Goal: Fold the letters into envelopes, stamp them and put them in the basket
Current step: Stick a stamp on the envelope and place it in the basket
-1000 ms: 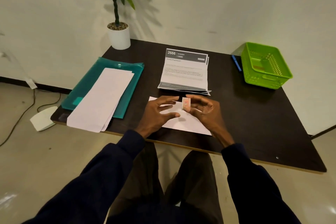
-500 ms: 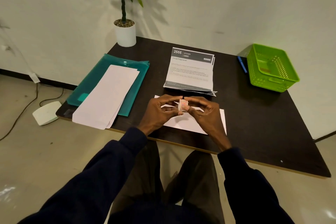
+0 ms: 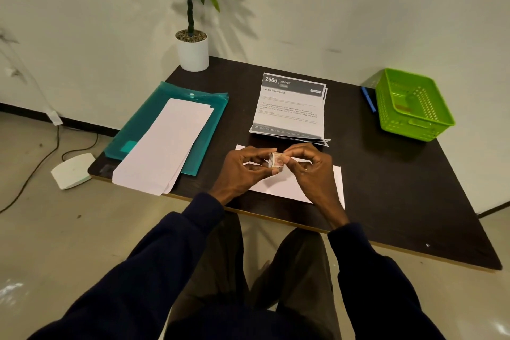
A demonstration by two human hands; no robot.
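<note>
A white envelope (image 3: 278, 188) lies near the table's front edge, partly under my hands. Above it, my left hand (image 3: 242, 171) and my right hand (image 3: 311, 168) both pinch a small pinkish stamp roll (image 3: 276, 160) between fingertips. A stack of printed letters (image 3: 289, 107) headed "2666 KITCHEN" lies just behind. The green plastic basket (image 3: 430, 124) sits at the table's right rear corner, with something small and reddish inside it.
A pile of white envelopes (image 3: 165, 146) rests on a teal folder (image 3: 143, 124) at the left. A blue pen (image 3: 368, 99) lies beside the basket. A potted plant (image 3: 193, 52) stands at the back corner. On the floor to the left lie a white device (image 3: 71, 171) and cables.
My left hand rose from the envelope to join my right hand on the stamp roll. The roll has turned between the fingertips. My head has shifted, so the scene sits further right.
</note>
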